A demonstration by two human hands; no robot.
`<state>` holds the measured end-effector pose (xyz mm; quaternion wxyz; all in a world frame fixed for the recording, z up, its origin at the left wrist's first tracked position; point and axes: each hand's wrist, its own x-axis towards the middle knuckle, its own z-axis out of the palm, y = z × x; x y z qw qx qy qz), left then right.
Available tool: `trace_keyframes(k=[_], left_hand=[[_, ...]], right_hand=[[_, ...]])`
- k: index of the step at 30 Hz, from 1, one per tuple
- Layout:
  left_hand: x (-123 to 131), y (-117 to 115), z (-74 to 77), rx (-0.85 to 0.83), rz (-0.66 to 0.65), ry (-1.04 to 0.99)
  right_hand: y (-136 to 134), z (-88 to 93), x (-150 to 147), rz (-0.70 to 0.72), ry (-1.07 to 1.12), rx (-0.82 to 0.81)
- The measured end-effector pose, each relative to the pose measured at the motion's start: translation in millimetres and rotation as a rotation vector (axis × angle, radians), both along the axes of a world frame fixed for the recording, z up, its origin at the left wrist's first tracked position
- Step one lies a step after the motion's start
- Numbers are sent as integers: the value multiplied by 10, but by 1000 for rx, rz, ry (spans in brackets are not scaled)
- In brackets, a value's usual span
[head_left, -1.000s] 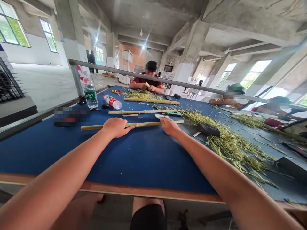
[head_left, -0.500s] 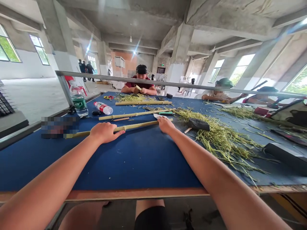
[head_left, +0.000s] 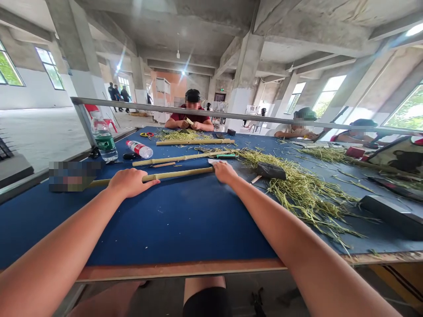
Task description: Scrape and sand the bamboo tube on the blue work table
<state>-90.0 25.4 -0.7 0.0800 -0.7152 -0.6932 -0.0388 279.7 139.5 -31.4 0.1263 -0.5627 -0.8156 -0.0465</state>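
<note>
From my remote view, my left hand (head_left: 129,183) closes over a bamboo pole (head_left: 175,174); my right hand (head_left: 224,172) lies at its tip, and I cannot tell if those fingers grip. It looks light, stiff, apt to roll: hold between the hands. Right of my fingers, shredded bamboo (head_left: 304,193) heaps on the blue table (head_left: 165,229) in a concrete hall (head_left: 249,66)

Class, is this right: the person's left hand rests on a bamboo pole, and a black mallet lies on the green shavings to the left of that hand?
Not quite: the black mallet lies on the green shavings to the right of the left hand, beyond the right hand, as the head view shows. The left hand does rest on the bamboo pole.
</note>
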Motion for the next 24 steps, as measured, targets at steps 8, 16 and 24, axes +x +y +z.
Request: trace_keyframes(k=[8, 16, 24], left_hand=[[6, 6, -26, 79, -38, 100], [49, -15, -12, 156, -77, 110], [-58, 15, 26, 9, 80, 77]], right_hand=[[-176, -45, -249, 62, 135, -4], [-86, -8, -76, 3, 101, -29], [30, -36, 135, -184, 134, -41]])
